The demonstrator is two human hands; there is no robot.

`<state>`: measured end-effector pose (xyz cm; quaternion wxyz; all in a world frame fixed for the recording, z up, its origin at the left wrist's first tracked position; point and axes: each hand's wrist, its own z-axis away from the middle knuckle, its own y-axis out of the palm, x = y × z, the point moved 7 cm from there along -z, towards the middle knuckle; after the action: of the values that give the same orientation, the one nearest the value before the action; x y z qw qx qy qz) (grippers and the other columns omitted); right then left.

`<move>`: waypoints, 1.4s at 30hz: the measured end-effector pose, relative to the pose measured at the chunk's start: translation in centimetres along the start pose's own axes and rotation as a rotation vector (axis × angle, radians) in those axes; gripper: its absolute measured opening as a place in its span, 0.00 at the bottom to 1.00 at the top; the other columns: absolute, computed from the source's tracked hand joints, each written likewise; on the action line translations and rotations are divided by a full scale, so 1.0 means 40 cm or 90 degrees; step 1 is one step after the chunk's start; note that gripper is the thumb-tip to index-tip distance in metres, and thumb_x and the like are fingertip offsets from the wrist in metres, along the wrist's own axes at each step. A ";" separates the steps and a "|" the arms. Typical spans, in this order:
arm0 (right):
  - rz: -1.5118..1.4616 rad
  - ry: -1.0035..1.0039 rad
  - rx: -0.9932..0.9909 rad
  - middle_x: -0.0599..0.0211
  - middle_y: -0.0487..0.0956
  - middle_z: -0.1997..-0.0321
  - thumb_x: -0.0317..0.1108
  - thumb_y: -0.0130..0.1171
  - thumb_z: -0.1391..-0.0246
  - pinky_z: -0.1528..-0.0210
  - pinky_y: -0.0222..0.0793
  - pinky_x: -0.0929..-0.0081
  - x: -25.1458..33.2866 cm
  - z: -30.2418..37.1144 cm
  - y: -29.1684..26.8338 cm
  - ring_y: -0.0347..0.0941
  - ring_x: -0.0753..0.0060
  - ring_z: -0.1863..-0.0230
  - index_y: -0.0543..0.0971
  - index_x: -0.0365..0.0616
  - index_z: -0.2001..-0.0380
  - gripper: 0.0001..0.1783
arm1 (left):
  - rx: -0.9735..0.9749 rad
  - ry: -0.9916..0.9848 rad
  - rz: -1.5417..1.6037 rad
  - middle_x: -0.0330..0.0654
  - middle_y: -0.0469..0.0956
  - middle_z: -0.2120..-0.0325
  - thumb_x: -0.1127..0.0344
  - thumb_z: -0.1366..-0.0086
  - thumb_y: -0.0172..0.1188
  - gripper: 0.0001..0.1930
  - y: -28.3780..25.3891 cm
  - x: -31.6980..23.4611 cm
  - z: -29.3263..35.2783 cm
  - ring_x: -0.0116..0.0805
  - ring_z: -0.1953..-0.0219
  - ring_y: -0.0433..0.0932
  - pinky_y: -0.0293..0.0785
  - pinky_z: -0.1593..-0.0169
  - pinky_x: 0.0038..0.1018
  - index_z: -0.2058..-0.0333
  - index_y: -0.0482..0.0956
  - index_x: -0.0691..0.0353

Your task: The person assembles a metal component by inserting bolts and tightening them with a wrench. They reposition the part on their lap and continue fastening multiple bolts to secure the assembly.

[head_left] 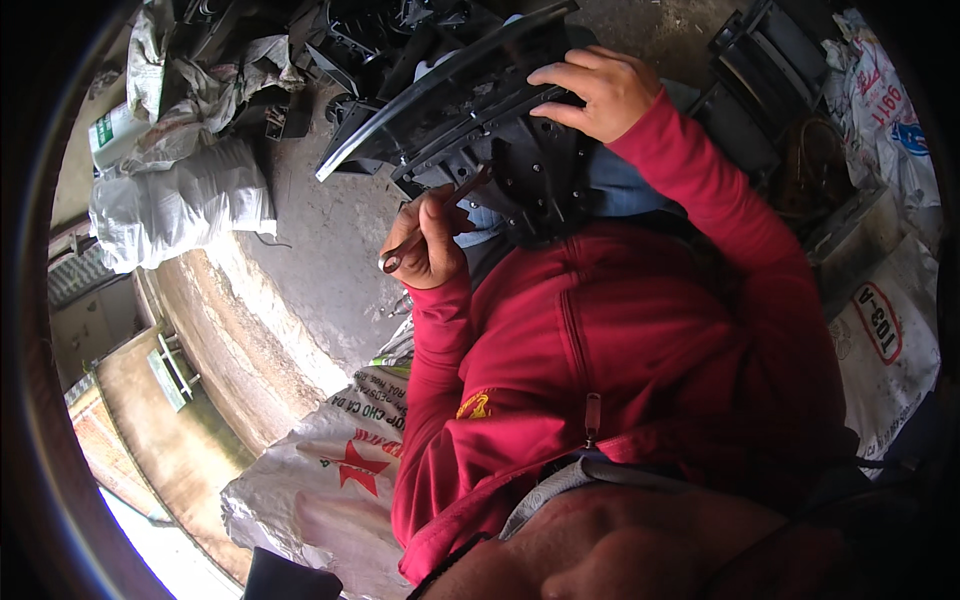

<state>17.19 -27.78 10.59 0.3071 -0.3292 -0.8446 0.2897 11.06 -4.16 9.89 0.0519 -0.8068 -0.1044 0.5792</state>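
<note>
In front of my body a black plastic housing, dotted with several small screws or bolts, rests over my legs. A long, glossy dark panel with a pale edge runs along its far side. My left hand is closed around a metal wrench; its ring end sticks out beside the thumb, and the other end points at the housing. With thumb and fingers, my right hand grips the upper right part of the panel and housing. Some of the right fingertips lie against the dark surface.
Black plastic parts lie piled beyond the panel, and more black parts stand at the right. A white plastic-wrapped bundle sits on the grey floor at the left. Printed white sacks flank me, including a sack at right.
</note>
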 end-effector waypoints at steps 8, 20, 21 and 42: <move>-0.016 0.001 -0.045 0.73 0.77 0.74 0.46 0.72 0.58 0.68 0.74 0.71 0.000 0.014 0.004 0.76 0.66 0.70 0.81 0.53 0.64 0.18 | 0.053 0.094 -0.166 0.48 0.83 0.75 0.74 0.32 0.52 0.09 0.052 -0.009 0.025 0.33 0.74 0.83 0.77 0.70 0.24 0.57 0.78 0.69; -0.021 -0.007 -0.078 0.72 0.79 0.73 0.44 0.74 0.59 0.69 0.74 0.72 0.027 0.009 0.003 0.76 0.65 0.71 0.81 0.53 0.64 0.19 | -0.013 0.257 -0.382 0.52 0.76 0.66 0.83 0.45 0.52 0.19 0.132 0.015 0.079 0.48 0.68 0.80 0.76 0.67 0.35 0.55 0.79 0.63; -0.020 -0.004 -0.077 0.72 0.79 0.73 0.44 0.74 0.59 0.69 0.75 0.71 0.030 0.008 0.004 0.77 0.65 0.70 0.81 0.53 0.64 0.18 | -0.014 0.275 -0.399 0.50 0.77 0.66 0.82 0.47 0.53 0.20 0.137 0.025 0.077 0.47 0.69 0.80 0.77 0.67 0.35 0.55 0.79 0.62; -0.036 -0.066 -0.065 0.70 0.79 0.72 0.43 0.72 0.56 0.66 0.75 0.71 0.014 0.005 0.012 0.78 0.64 0.69 0.80 0.50 0.63 0.18 | 0.262 0.150 -0.406 0.49 0.77 0.75 0.70 0.46 0.57 0.04 0.149 -0.061 -0.068 0.52 0.75 0.79 0.76 0.70 0.39 0.71 0.78 0.62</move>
<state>16.91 -27.13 10.32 0.2541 -0.3051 -0.8819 0.2543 13.51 -10.41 11.80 0.4014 -0.7677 -0.2245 0.4461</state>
